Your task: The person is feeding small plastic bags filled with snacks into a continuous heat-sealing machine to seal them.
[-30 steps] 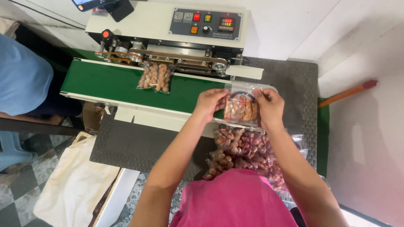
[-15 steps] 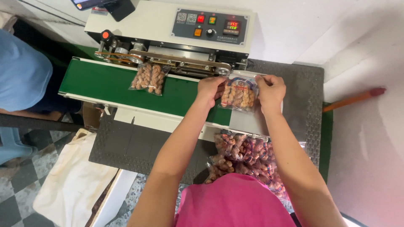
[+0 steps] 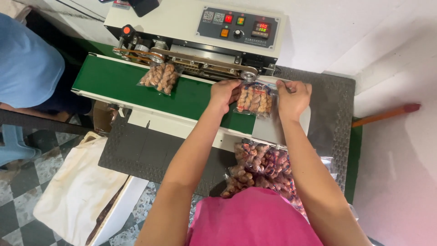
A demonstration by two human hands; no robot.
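Observation:
A clear bag of brown twisted snacks [image 3: 255, 99] lies at the right end of the green conveyor belt [image 3: 114, 77], its top edge at the mouth of the sealing machine [image 3: 182, 20]. My left hand [image 3: 224, 94] grips the bag's left side and my right hand [image 3: 291, 98] grips its right top corner. A second filled bag [image 3: 159, 76] rides the belt further left, under the sealer rail.
A heap of filled snack bags [image 3: 259, 168] lies in front of me on the grey metal table [image 3: 339, 123]. A person in a blue shirt [image 3: 27, 68] sits at the left. A beige cloth bag [image 3: 77, 191] lies on the chequered floor.
Both hands carried the bag up from the table onto the belt and to the sealer's mouth. The other bag travelled left along the belt.

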